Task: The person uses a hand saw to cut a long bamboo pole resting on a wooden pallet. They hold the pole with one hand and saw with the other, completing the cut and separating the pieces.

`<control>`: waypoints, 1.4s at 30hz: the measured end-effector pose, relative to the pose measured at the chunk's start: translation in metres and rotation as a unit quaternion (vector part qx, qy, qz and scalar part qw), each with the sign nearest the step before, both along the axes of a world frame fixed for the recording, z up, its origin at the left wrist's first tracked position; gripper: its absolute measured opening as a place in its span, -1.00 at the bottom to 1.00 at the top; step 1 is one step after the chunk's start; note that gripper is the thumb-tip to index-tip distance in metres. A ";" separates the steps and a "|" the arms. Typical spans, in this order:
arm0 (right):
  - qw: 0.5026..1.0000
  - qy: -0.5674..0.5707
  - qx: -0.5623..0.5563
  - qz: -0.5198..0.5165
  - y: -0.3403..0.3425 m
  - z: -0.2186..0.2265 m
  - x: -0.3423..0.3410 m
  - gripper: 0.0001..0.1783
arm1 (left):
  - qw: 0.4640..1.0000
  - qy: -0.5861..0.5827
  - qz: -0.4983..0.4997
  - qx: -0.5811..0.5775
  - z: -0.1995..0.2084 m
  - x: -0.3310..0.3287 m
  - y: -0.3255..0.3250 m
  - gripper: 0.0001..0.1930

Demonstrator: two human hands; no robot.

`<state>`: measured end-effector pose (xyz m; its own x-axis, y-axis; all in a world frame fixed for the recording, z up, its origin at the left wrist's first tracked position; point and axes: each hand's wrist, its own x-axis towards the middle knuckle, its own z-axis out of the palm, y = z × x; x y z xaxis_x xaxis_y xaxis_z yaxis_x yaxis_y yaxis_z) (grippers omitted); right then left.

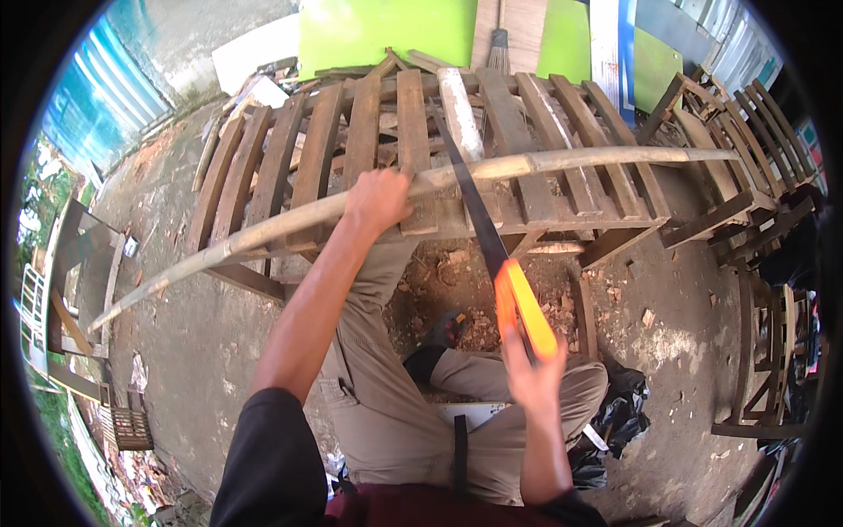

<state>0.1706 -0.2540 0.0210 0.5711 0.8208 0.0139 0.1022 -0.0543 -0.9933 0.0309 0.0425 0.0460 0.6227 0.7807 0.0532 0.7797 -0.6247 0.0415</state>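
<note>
Brown slatted wooden surface (pixel 362 123): a long, pale bamboo pole (pixel 518 165) lies across it.
Left hand (pixel 379 200) curls around the pole; to its right, a dark-bladed, orange-handled handsaw (pixel 483 221) crosses the pole, its handle gripped by the right hand (pixel 534 373).

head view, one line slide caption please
Left hand grips a bamboo pole on a slatted wooden bench while the right hand holds an orange-handled saw across it.

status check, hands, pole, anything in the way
Left hand clenched on bamboo pole. Right hand gripping orange-handled handsaw, crossing pole. Slatted wooden bench beneath pole; nothing visibly blocking handsaw.
</note>
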 end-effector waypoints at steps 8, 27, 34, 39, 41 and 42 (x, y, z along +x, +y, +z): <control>0.997 -0.033 0.065 -0.031 0.047 0.007 -0.020 -0.74 | 1.000 0.016 -0.012 0.003 0.006 -0.002 0.008 -0.59; 0.986 -0.107 0.127 0.024 0.075 -0.080 0.002 -0.87 | 1.000 -0.014 -0.024 -0.009 -0.001 -0.006 0.015 -0.57; 0.992 -0.068 0.104 -0.017 0.054 -0.060 -0.023 -0.74 | 0.987 -0.130 -0.067 0.061 -0.009 -0.017 -0.017 -0.19; 0.990 -0.072 0.117 -0.014 0.020 -0.086 -0.040 -0.73 | 0.946 -0.191 -0.093 0.244 -0.041 -0.018 -0.031 -0.29; 0.991 -0.070 0.113 -0.013 0.011 -0.098 -0.039 -0.76 | 0.970 -0.170 -0.001 0.176 -0.041 -0.006 -0.028 -0.34; 0.992 -0.055 0.110 -0.015 0.009 -0.098 -0.039 -0.77 | 0.976 -0.157 0.047 0.140 -0.040 -0.003 -0.027 -0.35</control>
<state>0.1316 -0.2450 -0.0766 0.5803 0.7738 0.2537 0.2120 0.1573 -0.9645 0.0284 0.0150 0.0056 0.4674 0.7607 0.4505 0.8105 -0.5722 0.1254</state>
